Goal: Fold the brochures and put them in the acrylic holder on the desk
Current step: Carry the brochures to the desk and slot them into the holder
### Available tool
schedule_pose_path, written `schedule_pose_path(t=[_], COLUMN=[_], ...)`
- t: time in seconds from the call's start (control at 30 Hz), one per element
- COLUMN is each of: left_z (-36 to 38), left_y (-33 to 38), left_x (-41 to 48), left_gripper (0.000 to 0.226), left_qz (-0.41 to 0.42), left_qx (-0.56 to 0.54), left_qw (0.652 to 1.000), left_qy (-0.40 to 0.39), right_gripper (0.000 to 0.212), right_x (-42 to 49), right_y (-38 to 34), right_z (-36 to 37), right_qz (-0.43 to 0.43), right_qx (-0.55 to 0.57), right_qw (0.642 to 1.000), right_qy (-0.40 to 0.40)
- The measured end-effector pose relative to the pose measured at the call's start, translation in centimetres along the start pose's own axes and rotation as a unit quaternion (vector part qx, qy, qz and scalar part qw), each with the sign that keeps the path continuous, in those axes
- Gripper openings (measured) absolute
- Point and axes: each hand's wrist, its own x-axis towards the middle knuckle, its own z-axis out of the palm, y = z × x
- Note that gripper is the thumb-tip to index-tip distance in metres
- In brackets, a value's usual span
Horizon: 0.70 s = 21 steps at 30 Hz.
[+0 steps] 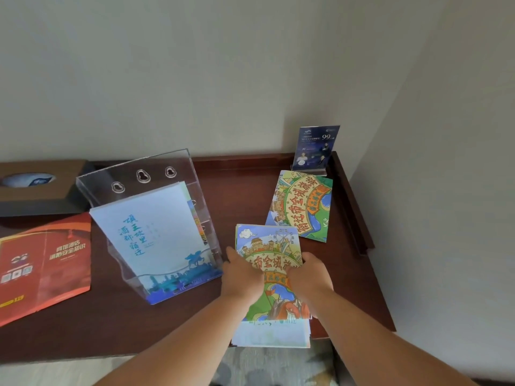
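A blue brochure [156,232] is kept in the holder [125,176]; at three o'clock, a colourful brochure [267,243] is grasped by left hand [242,273] and right hand [309,274].

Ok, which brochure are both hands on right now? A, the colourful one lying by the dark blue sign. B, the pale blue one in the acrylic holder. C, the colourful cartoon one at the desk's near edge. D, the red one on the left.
C: the left hand and the right hand both hold the colourful cartoon brochure at the near edge of the desk.
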Motion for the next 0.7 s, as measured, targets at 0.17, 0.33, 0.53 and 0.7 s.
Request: schedule_pose_path(t=[0.17, 0.33, 0.53, 0.7], left_z=[-0.3, 0.2, 1.2, 1.4], left_y=[0.0, -1.5, -3.4, -3.0], left_x=[-0.9, -0.9, 0.4, 0.5], left_gripper=[0.091, 0.076, 0.07, 0.072], left_qz=[0.074, 0.31, 0.328, 0.324], left_qx=[0.033, 0.274, 0.371, 0.38], left_qw=[0.997, 0.91, 0.868, 0.866], left_qy=[-0.013, 0.004, -0.032, -0.03], right_gripper=[0.036, 0.065, 0.06, 0.058], right_x=[0.1, -0.1, 2.3, 7.0], right_y=[0.0, 0.2, -0.5, -2.3], right_z=[-0.1, 0.0, -1.4, -4.1], right_qz=[-0.024, -0.087, -0.02, 0.07], right_qx=[-0.071, -0.131, -0.014, 0.06], right_qw=[0.997, 0.988, 0.998, 0.988], right_qy=[0.016, -0.004, 0.055, 0.122])
